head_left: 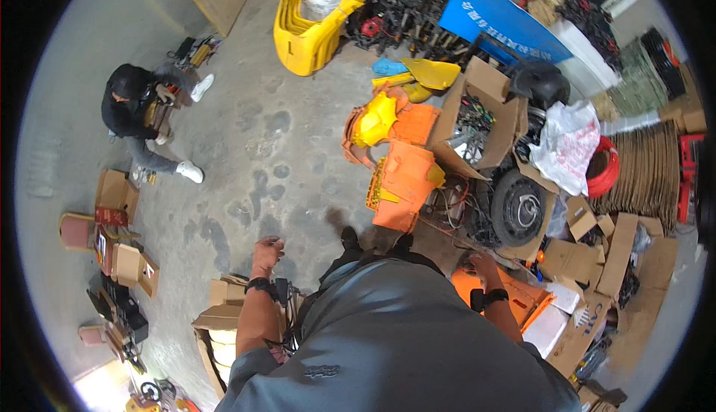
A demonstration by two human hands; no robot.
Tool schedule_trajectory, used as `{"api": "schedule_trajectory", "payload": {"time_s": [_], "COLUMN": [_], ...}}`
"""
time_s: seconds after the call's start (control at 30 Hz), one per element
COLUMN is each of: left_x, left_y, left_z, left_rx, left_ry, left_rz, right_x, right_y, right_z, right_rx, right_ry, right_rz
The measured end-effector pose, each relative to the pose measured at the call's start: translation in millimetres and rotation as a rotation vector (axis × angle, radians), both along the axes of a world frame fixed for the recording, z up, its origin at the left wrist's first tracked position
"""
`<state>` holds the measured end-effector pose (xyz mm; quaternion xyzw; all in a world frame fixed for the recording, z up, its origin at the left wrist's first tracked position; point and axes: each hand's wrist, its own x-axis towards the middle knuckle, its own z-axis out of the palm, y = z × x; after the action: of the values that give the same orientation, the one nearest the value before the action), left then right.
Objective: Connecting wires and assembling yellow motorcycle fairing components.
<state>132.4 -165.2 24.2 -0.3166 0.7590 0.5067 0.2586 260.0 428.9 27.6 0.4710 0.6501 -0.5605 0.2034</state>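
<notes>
My left hand [268, 255] hangs over the concrete floor with its fingers curled in. Anything inside it is too small or hidden to name. Just below, by my left forearm, stands an open cardboard box [205, 345] with pale contents. My right hand [485, 266] is curled beside a large orange plastic panel [466, 287]. A small dark shape shows at its fingers, but I cannot make out what it is. Ahead of my feet, orange plastic covers [409, 181] lie piled with a yellow molded piece [375, 120].
To the right stand an open carton of cables [455, 132], a black tyre [517, 207], a white plastic bag [567, 143] and stacked flat cardboard [641, 170]. Nested yellow panels [309, 43] are at the back. A person [142, 106] crouches at the far left, near small boxes [115, 196].
</notes>
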Motion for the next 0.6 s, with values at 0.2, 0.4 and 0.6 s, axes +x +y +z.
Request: {"api": "schedule_trajectory", "payload": {"time_s": [0.2,0.4,0.6], "left_x": [-2.0,-11.6,-10.2], "left_y": [2.0,15.8,16.6], "left_z": [10.7,15.1,17.4], "left_rx": [-0.017,0.006,0.003], "left_ry": [-0.005,0.012,0.042], "left_rz": [0.029,0.010,0.008], "right_x": [7.6,15.9,14.2], "right_y": [-7.1,0.5,-1.8], "right_z": [8.1,-9.1,1.5], "right_rx": [-0.078,-0.116,-0.141], "right_ry": [-0.031,0.013,0.049], "right_rz": [-0.036,-0.009,-0.025]}}
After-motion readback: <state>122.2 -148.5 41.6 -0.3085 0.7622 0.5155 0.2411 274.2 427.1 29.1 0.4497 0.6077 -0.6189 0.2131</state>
